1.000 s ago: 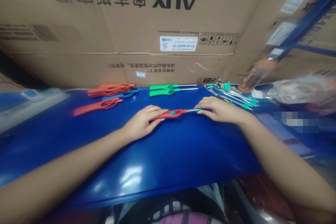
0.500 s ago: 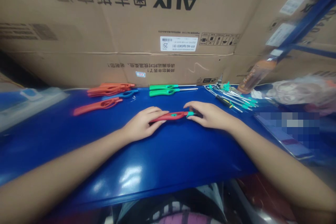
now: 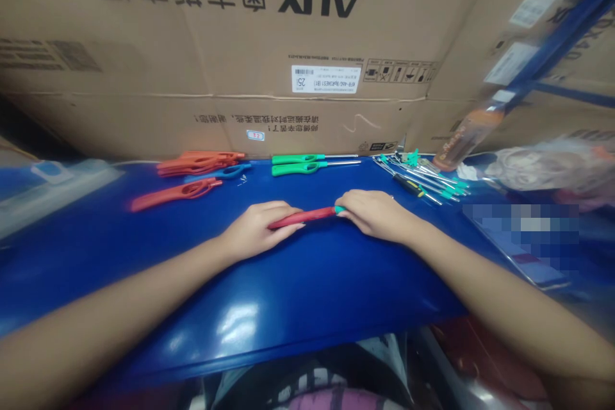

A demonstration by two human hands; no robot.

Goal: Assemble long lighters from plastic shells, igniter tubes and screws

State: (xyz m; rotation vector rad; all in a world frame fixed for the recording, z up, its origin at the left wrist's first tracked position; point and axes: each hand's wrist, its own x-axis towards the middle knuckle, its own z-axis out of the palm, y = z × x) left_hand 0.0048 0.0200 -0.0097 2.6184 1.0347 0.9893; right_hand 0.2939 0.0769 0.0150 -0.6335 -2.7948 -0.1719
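Observation:
A red lighter handle point(image 3: 307, 216) lies across the middle of the blue table point(image 3: 269, 295). My left hand point(image 3: 262, 227) is closed round its left end. My right hand point(image 3: 377, 213) is closed over its right end, where a green piece point(image 3: 339, 209) shows between the fingers; what lies under that hand is hidden. The two hands are close together on the same handle.
Red and orange handles point(image 3: 192, 173) with a blue one point(image 3: 230, 172) lie at the back left, two green lighters point(image 3: 307, 163) at the back middle, several metal rods with green tips point(image 3: 427, 179) at the back right. Large AUX cardboard boxes point(image 3: 288, 45) wall off the rear.
My right hand has slid left along the handle, covering the metal tube and green piece that showed before. My left hand has kept its hold.

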